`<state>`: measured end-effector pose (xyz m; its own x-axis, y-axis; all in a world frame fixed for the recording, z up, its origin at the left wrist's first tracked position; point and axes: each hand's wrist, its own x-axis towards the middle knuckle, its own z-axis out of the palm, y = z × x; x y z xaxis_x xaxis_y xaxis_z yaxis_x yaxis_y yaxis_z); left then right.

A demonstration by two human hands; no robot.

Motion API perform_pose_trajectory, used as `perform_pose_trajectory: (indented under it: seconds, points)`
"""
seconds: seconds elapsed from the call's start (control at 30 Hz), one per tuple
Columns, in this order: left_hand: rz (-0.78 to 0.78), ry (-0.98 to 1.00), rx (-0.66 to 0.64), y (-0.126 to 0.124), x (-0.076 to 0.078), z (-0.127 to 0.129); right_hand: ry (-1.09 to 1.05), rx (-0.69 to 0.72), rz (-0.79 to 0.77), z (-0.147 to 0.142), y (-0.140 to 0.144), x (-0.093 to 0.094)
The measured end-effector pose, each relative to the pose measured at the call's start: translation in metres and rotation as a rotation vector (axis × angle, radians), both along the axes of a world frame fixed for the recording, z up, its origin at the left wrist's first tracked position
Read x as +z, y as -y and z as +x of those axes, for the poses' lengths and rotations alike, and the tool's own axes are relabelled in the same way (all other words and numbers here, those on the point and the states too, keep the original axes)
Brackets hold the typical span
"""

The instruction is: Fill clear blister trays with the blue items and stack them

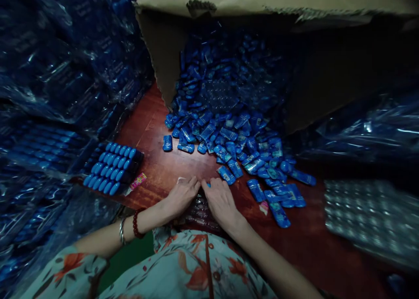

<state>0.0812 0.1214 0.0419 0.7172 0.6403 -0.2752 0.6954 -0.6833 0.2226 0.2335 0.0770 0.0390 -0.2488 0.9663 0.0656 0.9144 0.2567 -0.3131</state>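
Right fingers [206, 190] touch blue piece [208, 185] — clear tray [200, 211] between hands [183, 195].

Premises present as a packing workshop or stockroom; which of the two cannot be determined. Loose blue packs [228, 134] spill in quantity from an open cardboard box [262, 0] across a reddish-brown work surface [149, 133]. Film-wrapped blue stacks [65, 59] rise at left, beside a block of close-set rows [109, 170]; clear moulded trays [366, 216] lie at right. Lighting is dim.
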Motion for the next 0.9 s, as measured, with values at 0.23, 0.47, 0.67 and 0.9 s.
perform_pose_trajectory:
  seconds: [0.23, 0.47, 0.67, 0.9]
  points:
    - [-0.025, 0.423, 0.194, -0.029, -0.004, -0.023, -0.033, -0.184, 0.003, 0.059, -0.005, -0.001]
    - [0.312, 0.256, 0.528, -0.097, -0.032, -0.007, 0.206, -0.278, -0.026, 0.065, -0.012, -0.030]
    - [0.393, 0.144, 0.526, -0.101, -0.041, 0.017, -0.229, -0.321, 0.067, 0.082, 0.009, -0.037]
    - [0.117, 0.491, 0.537, -0.081, -0.023, -0.033, -0.510, -0.247, -0.080, 0.073, 0.060, -0.013]
